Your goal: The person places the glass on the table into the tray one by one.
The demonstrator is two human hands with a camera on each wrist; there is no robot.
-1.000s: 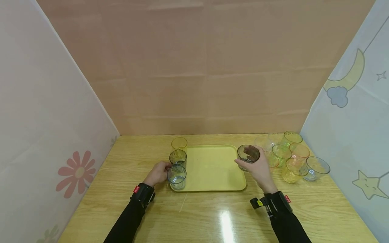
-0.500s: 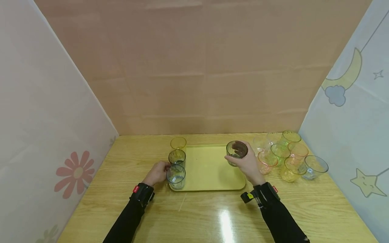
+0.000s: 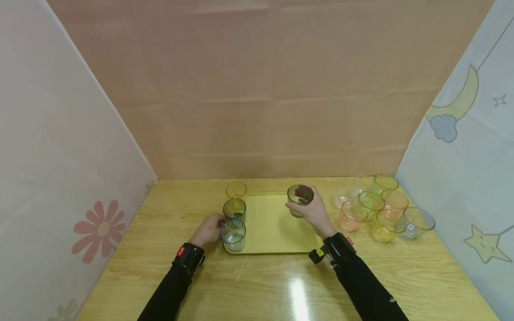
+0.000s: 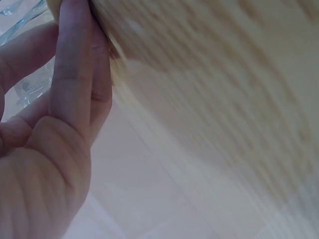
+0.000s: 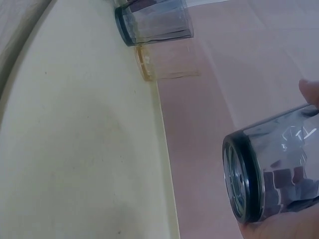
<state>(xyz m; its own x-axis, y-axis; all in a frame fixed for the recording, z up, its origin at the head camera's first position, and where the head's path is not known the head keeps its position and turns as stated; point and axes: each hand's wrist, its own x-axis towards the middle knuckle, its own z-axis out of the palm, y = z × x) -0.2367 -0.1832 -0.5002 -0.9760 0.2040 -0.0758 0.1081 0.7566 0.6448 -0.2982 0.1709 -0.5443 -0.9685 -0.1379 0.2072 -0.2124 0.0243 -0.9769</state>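
Observation:
My right hand (image 3: 315, 211) grips a smoky grey glass (image 3: 295, 208) by its side and holds it upright above the right half of the yellow tray (image 3: 269, 223). In the right wrist view this glass (image 5: 279, 169) shows its thick dark base. At the tray's left edge, my left hand (image 3: 209, 228) pinches the rim, beside the standing glasses; its fingertips (image 4: 75, 20) are partly hidden. A bluish glass (image 3: 233, 236) stands at the tray's front left corner. Behind it in a column are a grey glass (image 3: 234, 209) and a yellow glass (image 3: 236, 191).
On the right of the wooden table (image 3: 273, 285), several glasses crowd together, among them a pink glass (image 3: 352, 218), a green glass (image 3: 371, 206), a yellow glass (image 3: 385, 229) and a blue glass (image 3: 415, 225). A brown back wall (image 3: 273, 111) and pale side walls enclose the table.
My right hand has carried the grey glass leftward, from the tray's right edge to farther in over the tray. The left hand has stayed at the left edge.

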